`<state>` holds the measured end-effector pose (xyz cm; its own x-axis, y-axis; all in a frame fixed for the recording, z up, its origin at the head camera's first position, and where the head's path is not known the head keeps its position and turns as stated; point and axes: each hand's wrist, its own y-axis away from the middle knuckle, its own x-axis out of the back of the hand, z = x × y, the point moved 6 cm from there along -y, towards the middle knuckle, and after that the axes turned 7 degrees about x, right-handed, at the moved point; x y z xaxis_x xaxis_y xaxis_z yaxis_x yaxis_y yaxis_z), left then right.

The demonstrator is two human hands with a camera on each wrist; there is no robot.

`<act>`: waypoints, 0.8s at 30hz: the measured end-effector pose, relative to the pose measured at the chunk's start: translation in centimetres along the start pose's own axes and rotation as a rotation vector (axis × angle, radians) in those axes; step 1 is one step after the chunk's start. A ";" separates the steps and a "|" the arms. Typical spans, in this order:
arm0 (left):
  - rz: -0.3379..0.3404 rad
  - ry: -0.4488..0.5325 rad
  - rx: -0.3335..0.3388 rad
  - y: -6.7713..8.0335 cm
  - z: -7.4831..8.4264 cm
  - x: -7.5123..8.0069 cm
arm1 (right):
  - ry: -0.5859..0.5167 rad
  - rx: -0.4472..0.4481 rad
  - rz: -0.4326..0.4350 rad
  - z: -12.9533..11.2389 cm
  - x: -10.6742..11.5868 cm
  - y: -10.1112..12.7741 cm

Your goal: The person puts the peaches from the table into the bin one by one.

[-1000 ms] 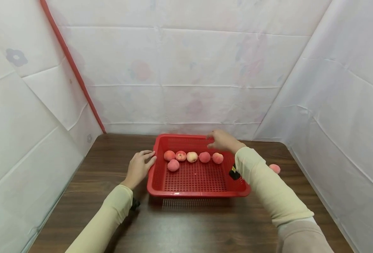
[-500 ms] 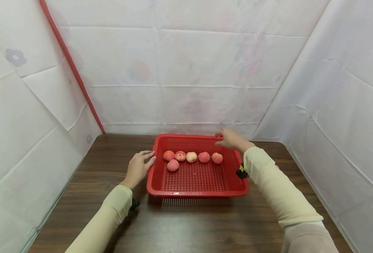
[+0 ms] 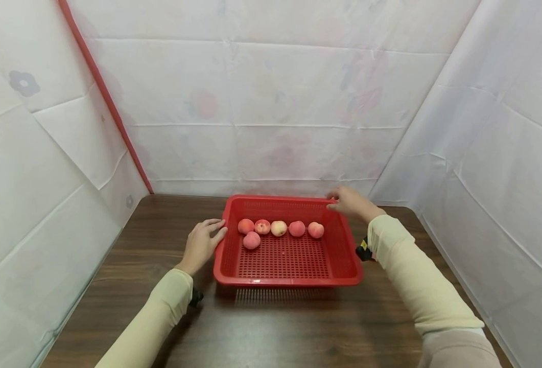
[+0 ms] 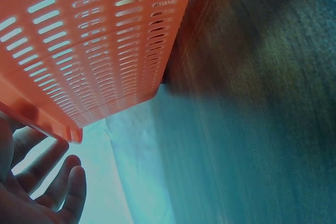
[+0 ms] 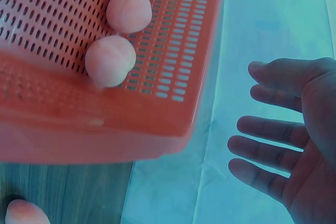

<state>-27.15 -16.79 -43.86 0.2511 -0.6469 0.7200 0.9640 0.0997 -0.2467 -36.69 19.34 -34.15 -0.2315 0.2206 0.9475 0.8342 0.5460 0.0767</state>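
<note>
A red plastic basket (image 3: 289,282) with a slotted floor and walls stands on the table. Several peaches (image 3: 297,228) lie in a row towards its far side, and one more peach (image 3: 252,240) sits just in front of the row's left end. My left hand (image 3: 201,245) rests at the left rim; in the left wrist view its fingers (image 4: 44,166) are loosely extended at the rim's edge. Over the far right corner is my right hand (image 3: 351,203), holding nothing. The right wrist view shows its fingers (image 5: 268,150) spread beyond the basket wall.
On the dark wooden table (image 3: 280,332), a loose peach (image 5: 26,212) lies outside the basket, in the right wrist view. White patterned sheeting (image 3: 275,102) encloses the back and both sides. A red strip (image 3: 105,97) runs down the left back corner.
My right hand has moved to the right along the basket's far side, to its far right corner. The forearm now covers the loose peach in the head view. The left hand stays put.
</note>
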 end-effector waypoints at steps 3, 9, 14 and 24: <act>-0.004 -0.001 0.005 0.0 0.0 0.0 | 0.003 -0.016 0.005 0.7 0.2 0.5; -0.005 0.008 0.014 0.0 0.0 0.1 | -0.015 -0.054 0.017 2.4 0.4 1.6; -0.002 0.017 0.014 0.0 0.1 0.1 | -0.005 -0.070 0.026 3.8 0.5 2.5; 0.001 0.022 0.018 0.2 0.2 0.1 | 0.016 -0.078 0.002 6.2 0.0 4.1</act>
<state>-26.95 -16.68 -43.74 0.2503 -0.6632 0.7053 0.9652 0.1136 -0.2357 -36.37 26.56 -35.75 -0.2228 0.2086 0.9523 0.8711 0.4812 0.0984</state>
